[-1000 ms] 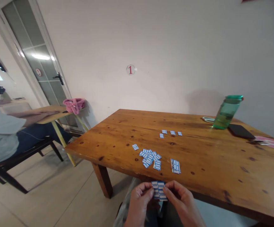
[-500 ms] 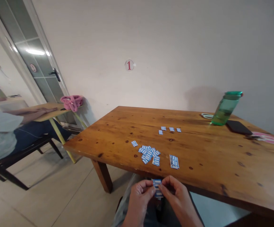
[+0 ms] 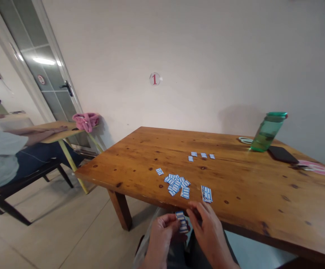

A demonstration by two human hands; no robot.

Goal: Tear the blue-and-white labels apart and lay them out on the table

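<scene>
My left hand (image 3: 165, 233) is closed around a small blue-and-white printed label sheet (image 3: 181, 223), held upright below the table's front edge, over my lap. To its right, my right hand (image 3: 209, 228) is off the sheet, its fingers bent and the thumb a little apart from the forefinger; I see nothing between them. It hovers by the table edge. Beyond the hands lies a loose pile of similar label sheets (image 3: 176, 184). A neater stack of label sheets (image 3: 206, 194) rests to the right of the pile, and a single label piece (image 3: 159, 171) to its left.
Several small label pieces (image 3: 203, 155) lie farther back on the wooden table (image 3: 140, 157). At the right are a green bottle (image 3: 267, 134), a dark phone-like slab (image 3: 282, 154) and a pink disc (image 3: 319, 168). A seated person (image 3: 2, 145) is at another table on the left.
My right hand has let go of the label sheet and moved slightly up toward the table edge. The left hand keeps the sheet, now shifted a little left and tilted.
</scene>
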